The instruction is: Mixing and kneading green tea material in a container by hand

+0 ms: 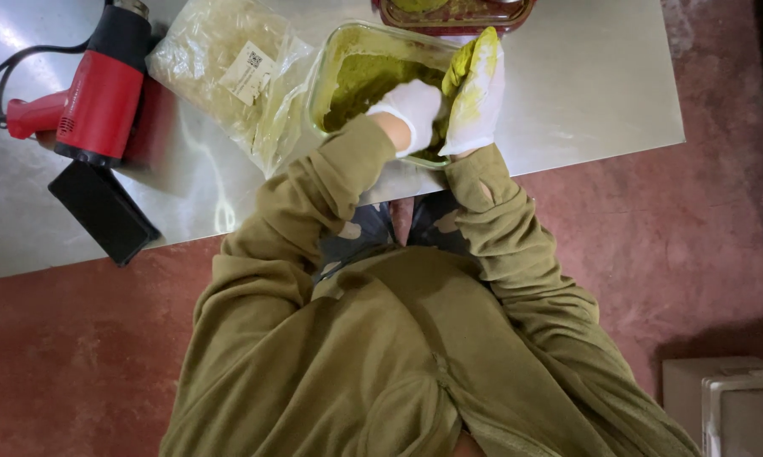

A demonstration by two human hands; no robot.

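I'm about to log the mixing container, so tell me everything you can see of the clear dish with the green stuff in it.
The dish is a clear, rounded-rectangle container, glass or plastic by its look, sitting flat on the metal table near its front edge. It holds a dull green paste, smeared up the walls. The left hand, in a white glove, reaches into it; the right hand, its glove stained yellow-green, rests at the right rim. A clear bag lies against its left side. Its near rim is hidden by the hands.

gloves (474, 93) white, green-stained | paste (364, 80) olive green | heat gun (102, 85) red and black | floor (720, 220) reddish
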